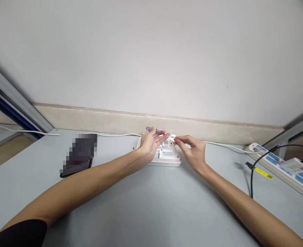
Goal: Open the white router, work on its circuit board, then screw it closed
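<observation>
My left hand holds a small screwdriver with a translucent purple and red handle, its thin shaft pointing right. The fingertips of my right hand are pinched at the shaft's tip; whether they also hold something small cannot be made out. Below both hands a white vented device with printed labels lies on the grey table, near the wall. My left hand covers part of its left side.
A dark phone, partly pixelated, lies at the left. On the right are a white power strip with a plugged-in adapter and a black cable with a yellow tag. A white cable runs along the wall.
</observation>
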The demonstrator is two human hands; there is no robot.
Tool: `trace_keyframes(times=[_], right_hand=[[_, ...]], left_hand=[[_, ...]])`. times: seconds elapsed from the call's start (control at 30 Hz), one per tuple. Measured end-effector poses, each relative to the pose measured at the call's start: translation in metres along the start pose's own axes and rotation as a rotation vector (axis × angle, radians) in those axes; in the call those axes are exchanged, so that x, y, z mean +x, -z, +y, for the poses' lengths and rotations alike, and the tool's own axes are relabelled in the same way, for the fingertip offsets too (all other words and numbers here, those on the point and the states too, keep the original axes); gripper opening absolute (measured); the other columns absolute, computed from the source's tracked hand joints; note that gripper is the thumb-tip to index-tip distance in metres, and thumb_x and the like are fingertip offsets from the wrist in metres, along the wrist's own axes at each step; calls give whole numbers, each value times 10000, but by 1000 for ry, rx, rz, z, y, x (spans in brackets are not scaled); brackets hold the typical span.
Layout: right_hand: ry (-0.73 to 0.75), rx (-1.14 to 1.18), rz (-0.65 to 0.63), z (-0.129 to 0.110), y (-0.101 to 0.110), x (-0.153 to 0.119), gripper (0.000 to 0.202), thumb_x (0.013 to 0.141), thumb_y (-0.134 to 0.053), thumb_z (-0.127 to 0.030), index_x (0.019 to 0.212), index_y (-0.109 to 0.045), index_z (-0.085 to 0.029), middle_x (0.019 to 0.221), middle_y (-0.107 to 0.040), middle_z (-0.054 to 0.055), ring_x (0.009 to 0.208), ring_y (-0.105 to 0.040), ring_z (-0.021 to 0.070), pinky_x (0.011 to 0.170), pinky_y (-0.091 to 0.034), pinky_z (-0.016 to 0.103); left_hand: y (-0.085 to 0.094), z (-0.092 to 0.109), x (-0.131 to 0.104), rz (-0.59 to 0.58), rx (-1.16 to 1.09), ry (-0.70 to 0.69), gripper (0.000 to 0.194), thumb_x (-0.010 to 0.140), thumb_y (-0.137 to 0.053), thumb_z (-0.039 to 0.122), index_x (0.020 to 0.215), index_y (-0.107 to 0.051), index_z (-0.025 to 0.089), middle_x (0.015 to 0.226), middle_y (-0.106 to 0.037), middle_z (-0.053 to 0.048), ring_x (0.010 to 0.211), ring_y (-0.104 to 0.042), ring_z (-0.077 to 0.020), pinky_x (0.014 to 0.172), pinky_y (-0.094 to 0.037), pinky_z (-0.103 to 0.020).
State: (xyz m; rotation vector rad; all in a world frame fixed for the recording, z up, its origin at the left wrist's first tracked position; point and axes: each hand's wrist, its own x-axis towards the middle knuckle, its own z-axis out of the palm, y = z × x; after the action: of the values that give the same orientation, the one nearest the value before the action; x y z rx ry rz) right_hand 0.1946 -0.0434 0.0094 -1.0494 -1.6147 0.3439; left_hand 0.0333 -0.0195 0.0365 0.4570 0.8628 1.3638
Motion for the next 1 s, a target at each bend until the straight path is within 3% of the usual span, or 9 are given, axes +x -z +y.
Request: trace_keyframes(times=[0.13,0.4,0.57,0.7,0.83,1.0], right_hand=[[-13,7,-14,0,1,1,107,874,-613,-266,869,-705,-210,791,-748,16,769,-729,199,764,-565,319],[-191,36,-99,9,3,11,183,892,-588,-359,898,-662,-192,815,-739,40,824,-720,220,782,-541,332],[-99,-115,-118,19,4,16,188,893,-562,-345,862,-669,-194,872,-690,56,800,-645,193,757,-516,329],[-69,-180,-154,27,5,20,158,850,-602,-305,842,-716,-196,852,-612,54,790,-585,185,739,-481,327],[-158,-105,-199,34,4,21,153,801,-645,-310,843,-742,-200,832,-586,46,780,-563,183,692,-440,319],[-302,55,-226,42,2,21,205,733,-709,-368,791,-745,-175,797,-608,41,705,-507,158,666,-401,309]], left_hand=[[0,0,0,-9,14,-11,164,982,-482,262,850,-438,175,809,-669,-85,827,-737,-212,835,-610,-351],[-11,-3,6,-69,62,-145,166,987,-475,279,864,-418,182,751,-638,-32,774,-740,-190,882,-581,-367],[-15,-7,13,-114,180,-252,164,984,-481,320,906,-409,195,778,-645,-14,738,-732,-160,843,-585,-360],[-16,-4,19,-191,347,-339,148,973,-496,328,940,-441,194,801,-645,-12,657,-712,-142,710,-607,-323],[-17,-3,25,-274,508,-409,183,938,-553,356,929,-470,193,795,-653,-17,599,-685,-123,614,-589,-256],[-15,-8,27,-346,581,-491,215,924,-566,397,950,-488,198,847,-677,-44,624,-683,-123,611,-588,-244]])
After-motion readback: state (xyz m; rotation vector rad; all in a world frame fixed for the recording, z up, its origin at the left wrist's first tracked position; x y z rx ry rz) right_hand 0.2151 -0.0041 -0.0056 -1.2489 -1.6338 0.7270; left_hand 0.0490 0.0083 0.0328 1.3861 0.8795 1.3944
